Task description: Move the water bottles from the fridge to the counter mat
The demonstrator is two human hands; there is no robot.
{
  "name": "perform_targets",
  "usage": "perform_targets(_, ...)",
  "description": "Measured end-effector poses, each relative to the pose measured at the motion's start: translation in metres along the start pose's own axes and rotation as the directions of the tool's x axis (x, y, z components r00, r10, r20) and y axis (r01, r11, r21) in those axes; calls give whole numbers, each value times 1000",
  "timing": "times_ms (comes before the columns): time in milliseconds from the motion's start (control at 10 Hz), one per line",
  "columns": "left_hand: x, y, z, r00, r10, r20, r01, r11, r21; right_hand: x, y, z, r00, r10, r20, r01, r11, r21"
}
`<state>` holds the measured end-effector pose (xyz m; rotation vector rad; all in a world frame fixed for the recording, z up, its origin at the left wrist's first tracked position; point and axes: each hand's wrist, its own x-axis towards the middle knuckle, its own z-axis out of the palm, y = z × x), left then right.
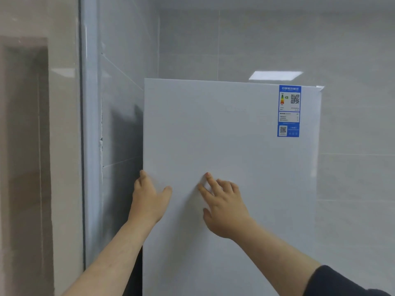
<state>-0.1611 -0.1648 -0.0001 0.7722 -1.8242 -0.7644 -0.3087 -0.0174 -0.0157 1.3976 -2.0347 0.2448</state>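
Observation:
A white fridge door (230, 129) fills the middle of the view and is closed. My left hand (149, 195) is at the door's left edge, fingers curled around that edge and thumb on the front face. My right hand (224, 201) lies flat on the door front with fingers spread, holding nothing. No water bottles and no counter mat are in view; the fridge's inside is hidden behind the door.
A blue energy label (289, 111) is stuck at the door's upper right. Grey tiled walls (256, 43) stand behind and right of the fridge. A pale door frame (90, 124) and a beige wall (32, 146) stand close on the left.

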Motion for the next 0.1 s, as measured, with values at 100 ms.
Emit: perform_targets(100, -5, 3, -7, 998, 17, 58, -20, 999, 41, -5, -5, -29, 987, 35, 157, -55, 991, 126)
